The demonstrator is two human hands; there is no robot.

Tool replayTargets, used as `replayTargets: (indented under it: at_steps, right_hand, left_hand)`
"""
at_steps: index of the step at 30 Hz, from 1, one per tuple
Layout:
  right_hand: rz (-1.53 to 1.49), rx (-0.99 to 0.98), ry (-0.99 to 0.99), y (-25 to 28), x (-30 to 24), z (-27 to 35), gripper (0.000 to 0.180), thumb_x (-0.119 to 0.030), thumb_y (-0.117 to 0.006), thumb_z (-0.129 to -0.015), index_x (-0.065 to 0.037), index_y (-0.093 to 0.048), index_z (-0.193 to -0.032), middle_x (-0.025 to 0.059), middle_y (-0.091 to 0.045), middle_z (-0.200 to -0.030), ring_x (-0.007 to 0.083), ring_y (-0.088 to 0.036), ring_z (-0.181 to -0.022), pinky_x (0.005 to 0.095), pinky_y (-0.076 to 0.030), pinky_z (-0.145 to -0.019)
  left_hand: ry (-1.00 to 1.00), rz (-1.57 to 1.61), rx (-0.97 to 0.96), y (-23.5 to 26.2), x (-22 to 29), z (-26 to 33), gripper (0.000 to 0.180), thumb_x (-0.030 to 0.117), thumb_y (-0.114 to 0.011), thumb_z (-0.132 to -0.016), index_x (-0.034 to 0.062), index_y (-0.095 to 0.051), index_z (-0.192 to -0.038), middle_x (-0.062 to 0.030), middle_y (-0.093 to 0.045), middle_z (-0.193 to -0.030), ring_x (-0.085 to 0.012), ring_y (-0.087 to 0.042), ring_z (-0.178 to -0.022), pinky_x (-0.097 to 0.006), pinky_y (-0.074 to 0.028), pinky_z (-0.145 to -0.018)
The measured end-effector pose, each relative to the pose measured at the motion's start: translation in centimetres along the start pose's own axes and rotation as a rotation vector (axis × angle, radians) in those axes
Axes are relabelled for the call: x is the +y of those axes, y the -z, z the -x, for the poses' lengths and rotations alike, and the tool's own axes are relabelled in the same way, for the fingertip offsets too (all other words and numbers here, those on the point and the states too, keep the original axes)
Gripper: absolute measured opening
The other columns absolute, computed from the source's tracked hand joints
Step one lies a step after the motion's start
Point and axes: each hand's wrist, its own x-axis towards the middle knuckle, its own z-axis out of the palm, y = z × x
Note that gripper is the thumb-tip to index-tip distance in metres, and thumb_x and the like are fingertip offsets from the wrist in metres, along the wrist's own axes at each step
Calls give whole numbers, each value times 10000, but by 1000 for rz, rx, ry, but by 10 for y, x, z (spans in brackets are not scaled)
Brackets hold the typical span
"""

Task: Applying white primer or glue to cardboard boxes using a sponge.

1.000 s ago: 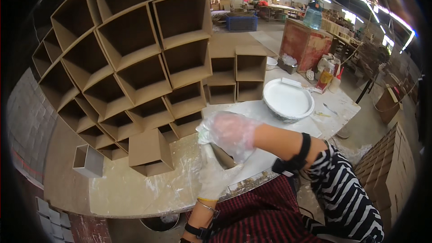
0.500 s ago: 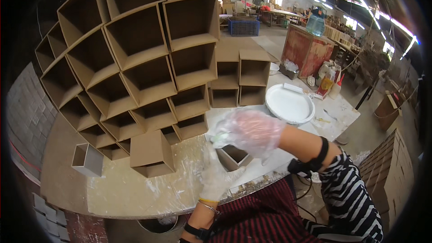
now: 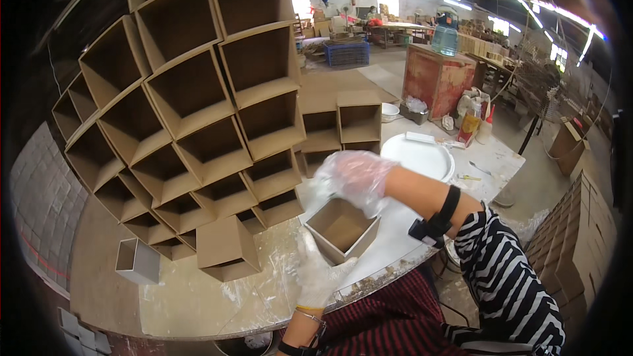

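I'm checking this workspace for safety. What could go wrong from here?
1. The box in the left hand sits close to the table's front edge, so a slip might tip it off.
2. The loose plastic glove on the right hand could catch on the box's rim.
3. The right forearm overlaps the basin in this view; if truly that near, it might smear the white contents.

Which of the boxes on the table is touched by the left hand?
The open-topped box with pale outer walls: the left hand cups its near corner. The brown boxes and the pale box farther left stand clear.
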Motion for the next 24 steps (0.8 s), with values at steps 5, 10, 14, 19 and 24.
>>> replayTargets:
  at_steps: [5, 10, 14, 19, 24]
  right_hand:
    - [18, -198, -458, -12, 0, 3, 183, -153, -654, -833, -77, -739, -976, 168, -716, -941, 377, -689, -930, 457, -567, -829]
    - [39, -76, -581, -7, 13, 91, 305, -166, -585, -936, -93, -721, -1199, 207, -694, -1147, 366, -661, -1077, 439, -530, -972]
    - [-435, 522, -608, -28, -30, 156, 374, -164, -531, -1017, -90, -652, -1363, 214, -630, -1341, 339, -614, -1222, 384, -466, -1111]
    - [-186, 408, -816, -46, -84, 187, 405, -168, -526, -1033, -54, -599, -1416, 187, -602, -1428, 304, -561, -1333, 364, -409, -1184]
    - [-330, 379, -968, -70, -109, 215, 412, -170, -562, -1006, -61, -610, -1400, 189, -603, -1422, 326, -563, -1329, 379, -420, -1172]
  left_hand:
    - [-29, 60, 23, 0, 4, 0, 1296, 212, -907, -645, -82, -100, -1616, -302, -323, -1597, -405, -418, -1454, -425, -385, -1190]
    - [79, -41, -102, 34, 19, 8, 1322, 378, -937, -662, -33, -131, -1626, -313, -369, -1581, -434, -442, -1436, -435, -398, -1181]
    - [-552, -168, 164, 68, 41, -5, 741, 200, -790, -858, 24, -473, -1504, -276, -616, -1376, -415, -647, -1211, -443, -509, -1049]
    - [-744, -332, 2, 81, 128, -29, 407, 150, -684, -924, 55, -624, -1315, -169, -707, -1082, -364, -693, -970, -444, -560, -863]
    - [-1001, -858, -392, 115, 220, 24, 205, 145, -645, -824, 132, -655, -1029, -43, -599, -804, -230, -643, -837, -380, -513, -792]
